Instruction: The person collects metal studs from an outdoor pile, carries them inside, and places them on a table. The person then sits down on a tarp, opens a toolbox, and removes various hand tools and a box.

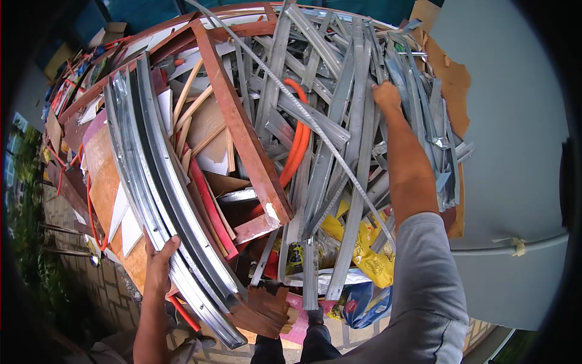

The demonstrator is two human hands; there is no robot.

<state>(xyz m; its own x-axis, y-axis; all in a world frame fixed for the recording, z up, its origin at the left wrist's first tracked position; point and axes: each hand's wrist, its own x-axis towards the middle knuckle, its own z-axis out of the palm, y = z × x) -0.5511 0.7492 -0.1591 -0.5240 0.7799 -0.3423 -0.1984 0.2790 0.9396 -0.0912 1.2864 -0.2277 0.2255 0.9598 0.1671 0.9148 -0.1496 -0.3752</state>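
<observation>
My left hand [160, 264] is closed around the edge of a bundle of long, shiny metal channels [176, 209]. The channels lean lengthwise over the left side of a scrap heap, their near ends hanging toward my feet. My right arm stretches far into the heap, and my right hand [386, 97] is closed on a grey metal stud [367, 115] among many tangled ones; its fingertips are partly hidden. Between my hands lies a reddish-brown frame [233, 115]. A thin ribbed rod [327, 142] crosses the studs diagonally, near an orange corrugated hose [296, 151].
Yellow plastic bags [370, 258] and a blue bag [367, 303] sit low in the heap. Broken brown board [260, 309] juts out near my legs. A grey wall [509, 151] with a pipe [509, 247] stands on the right. Paving [118, 291] and plants lie left.
</observation>
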